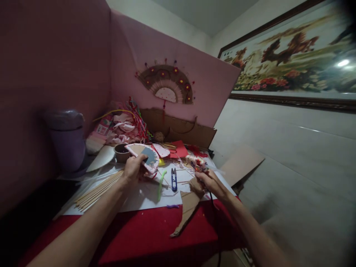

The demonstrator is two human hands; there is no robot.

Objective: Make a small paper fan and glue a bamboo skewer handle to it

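My left hand [133, 168] is closed on a half-round cardboard piece [151, 157], its thumb on the face. This piece has a pale cloth edging and a grey-blue patch. Over on the right, my right hand [207, 178] is closed around a small object with a black cord [211, 200] hanging down; its kind is hard to make out against the colourful bits behind it. Between the hands lie blue thread snips [174, 180] and a green fuzzy strip [161, 185]. A torn cardboard scrap [190, 205] sits below my right hand.
Thin wooden sticks [97, 191] lie at left, near a brown cup [121, 154] and a purple bin [68, 144]. Cloth and fuzzy strips [125, 126] are heaped behind. A decorated fan [169, 83] hangs on the pink board [205, 81]. Red paper [179, 149] lies toward the back.
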